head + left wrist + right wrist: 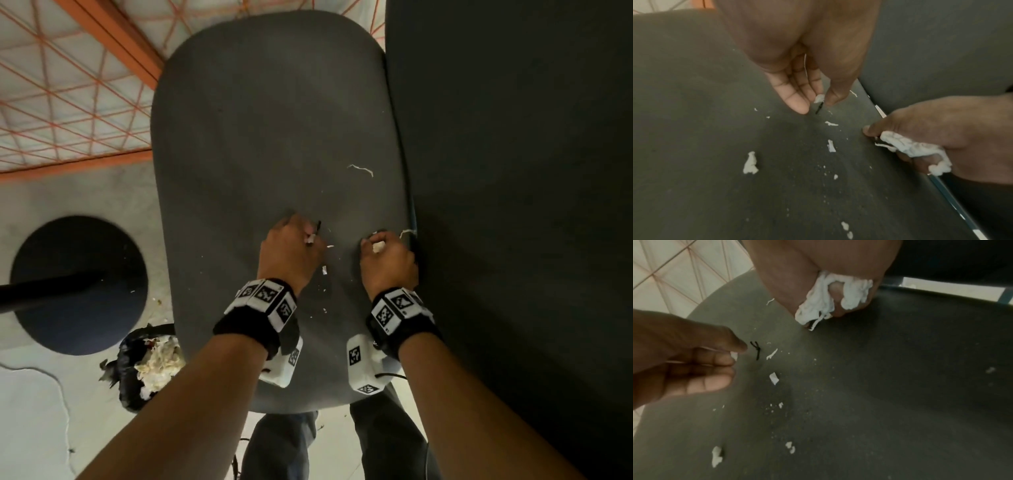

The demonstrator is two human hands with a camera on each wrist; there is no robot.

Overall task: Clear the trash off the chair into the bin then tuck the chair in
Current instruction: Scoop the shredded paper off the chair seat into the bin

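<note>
The grey chair seat (274, 120) carries several white paper scraps (750, 163) and a thin white strip (359, 169). My left hand (310, 236) hovers low over the seat's middle and pinches a small white scrap (819, 98) between thumb and fingers. Just past its fingertips a short black thread (756, 350) lies on the seat. My right hand (376, 241) is at the seat's right edge by the dark backrest (513, 171), its fingers curled round a wad of white tissue (828, 305). More scraps (774, 380) lie between the two hands.
A bin lined with a black bag (147, 366) and holding white paper stands on the floor at the seat's near left corner. A round black stand base (78, 284) with a pole sits further left. My legs are at the seat's near edge.
</note>
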